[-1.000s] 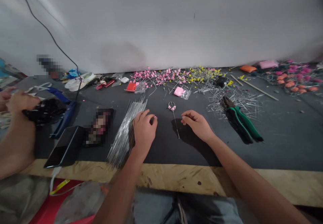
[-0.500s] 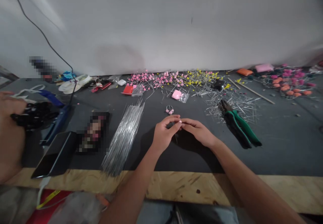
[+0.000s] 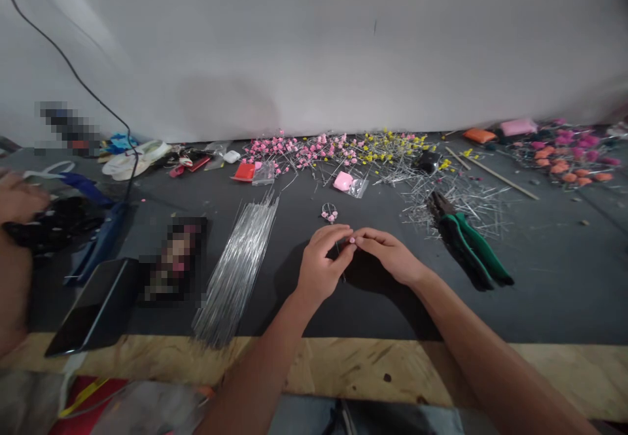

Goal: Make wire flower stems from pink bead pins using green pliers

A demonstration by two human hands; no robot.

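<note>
My left hand (image 3: 320,260) is closed over the dark table, its thumb and fingers pinching a thin wire stem tipped with a small pink clay flower (image 3: 352,240). Part of the wire shows below the fingers. From the other side, my right hand (image 3: 387,255) meets it, thumb and forefinger pinched at the flower; its other fingers are curled. Just beyond my fingertips lies a bent wire piece with pink flowers (image 3: 329,214). A bundle of straight silver wires (image 3: 238,265) rests to the left of my left hand.
Green-handled pliers (image 3: 468,242) lie right of my hands beside loose wires (image 3: 478,196). Pink flower stems (image 3: 304,150), yellow ones (image 3: 392,147) and a pink clay packet (image 3: 344,181) are behind. A phone (image 3: 93,304) and another person's hand (image 3: 19,199) are at left.
The pink flower between my fingertips shows more fully now. My hands have barely moved. The view has shifted slightly, and the other person's hand at left has moved further out of view.
</note>
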